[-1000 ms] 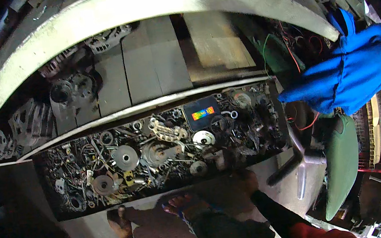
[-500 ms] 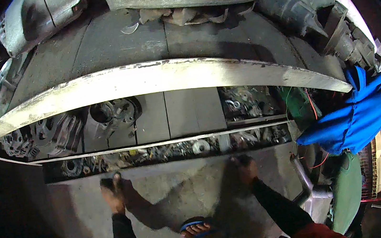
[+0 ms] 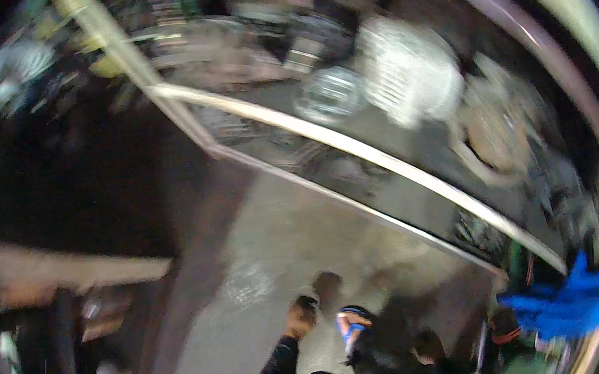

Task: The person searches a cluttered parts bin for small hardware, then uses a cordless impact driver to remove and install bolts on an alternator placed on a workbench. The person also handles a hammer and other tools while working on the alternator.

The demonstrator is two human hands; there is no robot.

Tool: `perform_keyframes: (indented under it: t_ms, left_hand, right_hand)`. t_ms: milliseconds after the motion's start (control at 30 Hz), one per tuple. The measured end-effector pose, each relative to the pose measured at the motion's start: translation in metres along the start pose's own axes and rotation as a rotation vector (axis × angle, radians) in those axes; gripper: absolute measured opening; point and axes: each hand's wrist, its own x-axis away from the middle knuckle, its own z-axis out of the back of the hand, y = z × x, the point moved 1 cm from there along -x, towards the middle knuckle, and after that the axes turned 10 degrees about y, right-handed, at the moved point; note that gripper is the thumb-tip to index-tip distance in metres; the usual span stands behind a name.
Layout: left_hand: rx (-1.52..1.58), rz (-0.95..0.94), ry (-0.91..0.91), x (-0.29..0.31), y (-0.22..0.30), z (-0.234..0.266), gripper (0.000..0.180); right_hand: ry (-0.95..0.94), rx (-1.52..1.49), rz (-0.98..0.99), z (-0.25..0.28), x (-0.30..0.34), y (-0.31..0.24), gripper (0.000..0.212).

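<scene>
The view is smeared by motion. My left hand [image 3: 301,317] is held over the grey floor, its fingers too blurred to read; I see nothing plainly held in it. Lower and to the right is my right hand [image 3: 428,345], dim and blurred, close to my dark clothing. Between the two shows a foot in a blue sandal [image 3: 351,324]. Both hands are apart from the workbench, whose pale front rail [image 3: 355,146] slants down from upper left to lower right.
On the bench lie a whitish ribbed housing [image 3: 409,70], a round glassy part [image 3: 329,94] and several blurred metal parts. A blue cloth [image 3: 568,299] hangs at the lower right. At the left is a wooden board [image 3: 75,263] above shelved items.
The view has swung left, so the bench now slants. My hands have come away from its front edge. The strip of loose parts along that edge no longer shows.
</scene>
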Motion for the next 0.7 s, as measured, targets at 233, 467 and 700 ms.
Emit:
perform_keyframes:
  t_ms: [233, 467, 700]
  left_hand:
    - [0.715, 0.634, 0.506, 0.271, 0.234, 0.12, 0.039]
    - [0.757, 0.489, 0.559, 0.442, 0.46, 0.255, 0.035]
    - [1.26, 0.219, 0.874, 0.575, 0.51, 0.33, 0.04]
  right_hand:
    - [-0.163, 0.132, 0.334, 0.214, 0.096, -0.108, 0.02]
    - [-0.537, -0.025, 0.498, 0.232, 0.118, -0.419, 0.038]
    - [-0.906, -0.165, 0.722, 0.145, 0.358, -0.71, 0.024]
